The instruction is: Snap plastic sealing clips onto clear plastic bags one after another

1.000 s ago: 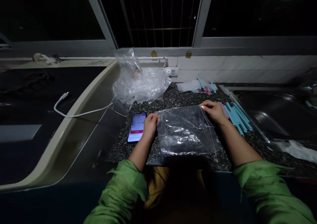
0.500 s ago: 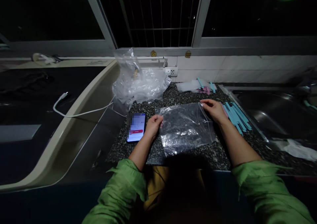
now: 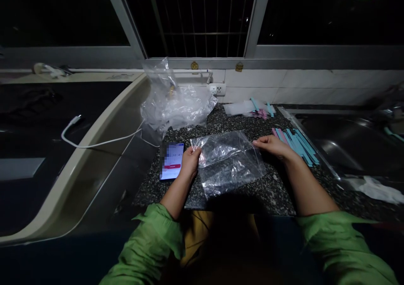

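Note:
A clear plastic bag (image 3: 233, 159) lies wrinkled over the dark speckled counter, between my two hands. At its upper left edge, my left hand (image 3: 191, 159) is closed, with the thumb and fingers pinching the film. My right hand (image 3: 273, 145) is at the bag's right edge, its thumb and fingertips pressed together on or right against the film; the exact contact is hard to see. Just left of my left hand lies a phone (image 3: 172, 161) with its screen lit. Behind my right wrist are several flat blue and pink strips (image 3: 301, 146).
Crumpled clear plastic bags (image 3: 183, 108) sit at the back left, near a wall socket (image 3: 217, 89). Frosted pieces with blue and pink strips (image 3: 243, 109) lie at the back. A sink (image 3: 344, 146) is at right; a white cable (image 3: 101, 143) crosses at left.
The bag has shifted left together with my left hand. My right hand has gone from the bag's upper right corner to a lower place on its right edge.

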Available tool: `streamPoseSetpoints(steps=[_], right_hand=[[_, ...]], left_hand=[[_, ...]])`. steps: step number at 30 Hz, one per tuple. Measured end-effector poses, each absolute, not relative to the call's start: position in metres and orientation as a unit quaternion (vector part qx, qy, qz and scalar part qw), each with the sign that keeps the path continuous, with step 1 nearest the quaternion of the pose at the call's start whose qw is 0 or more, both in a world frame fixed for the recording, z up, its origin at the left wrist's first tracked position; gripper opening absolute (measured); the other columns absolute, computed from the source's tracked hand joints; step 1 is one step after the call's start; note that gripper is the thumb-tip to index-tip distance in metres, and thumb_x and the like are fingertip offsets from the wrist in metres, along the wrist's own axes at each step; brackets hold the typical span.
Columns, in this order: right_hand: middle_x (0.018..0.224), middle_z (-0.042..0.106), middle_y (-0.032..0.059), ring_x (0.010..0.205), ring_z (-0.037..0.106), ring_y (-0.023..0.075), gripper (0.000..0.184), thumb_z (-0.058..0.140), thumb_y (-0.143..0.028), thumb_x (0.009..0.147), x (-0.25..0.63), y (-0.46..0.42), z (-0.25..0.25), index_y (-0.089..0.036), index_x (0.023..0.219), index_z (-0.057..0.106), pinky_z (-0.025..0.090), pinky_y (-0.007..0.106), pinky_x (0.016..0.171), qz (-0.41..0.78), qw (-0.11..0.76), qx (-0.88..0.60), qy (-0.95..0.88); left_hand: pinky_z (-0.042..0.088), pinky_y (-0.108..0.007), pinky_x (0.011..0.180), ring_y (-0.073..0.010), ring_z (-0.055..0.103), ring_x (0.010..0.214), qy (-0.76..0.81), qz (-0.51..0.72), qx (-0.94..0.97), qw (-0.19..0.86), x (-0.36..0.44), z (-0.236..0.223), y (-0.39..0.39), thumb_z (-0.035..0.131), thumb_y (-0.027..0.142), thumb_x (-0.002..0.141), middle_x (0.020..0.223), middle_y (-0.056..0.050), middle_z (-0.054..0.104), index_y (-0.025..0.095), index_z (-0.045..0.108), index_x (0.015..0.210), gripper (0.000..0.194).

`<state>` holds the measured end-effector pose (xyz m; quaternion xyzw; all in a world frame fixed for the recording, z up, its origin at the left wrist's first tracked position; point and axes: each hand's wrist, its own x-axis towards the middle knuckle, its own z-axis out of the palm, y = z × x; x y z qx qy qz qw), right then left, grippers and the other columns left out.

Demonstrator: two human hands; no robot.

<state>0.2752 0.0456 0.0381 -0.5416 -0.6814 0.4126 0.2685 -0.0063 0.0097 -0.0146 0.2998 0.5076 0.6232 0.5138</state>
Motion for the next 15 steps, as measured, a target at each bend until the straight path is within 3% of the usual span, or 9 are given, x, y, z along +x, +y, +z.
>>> streamPoseSetpoints(steps=[3, 6, 15], right_hand=[[0.049, 0.053, 0.0, 0.047, 0.041, 0.0091, 0.056, 0.054, -0.071, 0.058, 0.276, 0.043, 0.041, -0.016, 0.056, 0.063, 0.029, 0.024, 0.047, 0.452, 0.262, -0.524, -0.673], [0.05, 0.053, -0.001, 0.048, 0.042, 0.009, 0.05, 0.064, -0.065, 0.052, 0.276, 0.042, 0.043, -0.016, 0.054, 0.062, 0.031, 0.024, 0.049, 0.46, 0.233, -0.525, -0.677], [0.044, 0.048, -0.0045, 0.045, 0.04, 0.0081, 0.027, 0.066, -0.039, 0.053, 0.264, 0.056, 0.01, -0.017, 0.047, 0.052, 0.03, 0.022, 0.046, 0.386, 0.215, -0.579, -0.685]], left_hand=[[0.035, -0.019, 0.04, -0.0068, 0.043, 0.038, 0.526, 0.626, 0.299, 0.492, -0.006, -0.012, 0.009, 0.067, 0.03, 0.055, 0.046, 0.006, 0.05, 0.015, 0.052, 0.062, 0.022], [0.036, -0.019, 0.04, -0.0072, 0.043, 0.038, 0.527, 0.627, 0.281, 0.5, -0.003, -0.009, 0.008, 0.065, 0.027, 0.056, 0.045, 0.007, 0.049, 0.015, 0.051, 0.063, 0.019], [0.047, -0.024, 0.044, -0.0104, 0.053, 0.043, 0.491, 0.515, 0.258, 0.653, -0.006, -0.01, -0.058, 0.07, 0.026, 0.053, 0.051, 0.002, 0.056, 0.015, 0.052, 0.06, 0.022]])
